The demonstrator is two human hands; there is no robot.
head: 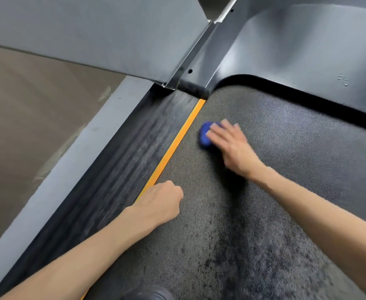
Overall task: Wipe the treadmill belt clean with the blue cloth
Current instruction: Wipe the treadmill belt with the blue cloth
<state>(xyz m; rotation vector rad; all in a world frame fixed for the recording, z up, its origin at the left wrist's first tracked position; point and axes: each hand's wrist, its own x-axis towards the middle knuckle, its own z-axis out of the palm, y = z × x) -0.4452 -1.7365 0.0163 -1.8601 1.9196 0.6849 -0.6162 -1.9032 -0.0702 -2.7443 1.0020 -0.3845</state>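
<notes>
The dark textured treadmill belt (264, 191) fills the middle and right of the head view, with darker blotches near the bottom. My right hand (231, 146) presses a bunched blue cloth (205, 136) flat on the belt near its far left corner; the hand is blurred. Only the cloth's left part shows past my fingers. My left hand (160, 202) rests as a closed fist on the belt's left edge, touching the orange stripe (177, 144), and holds nothing.
A ribbed black side rail (121, 169) and a grey outer frame strip (69, 169) run left of the orange stripe. The grey motor cover (296, 50) curves over the belt's far end. A grey upright (91, 35) rises at top left. Brown floor (21, 115) lies beyond.
</notes>
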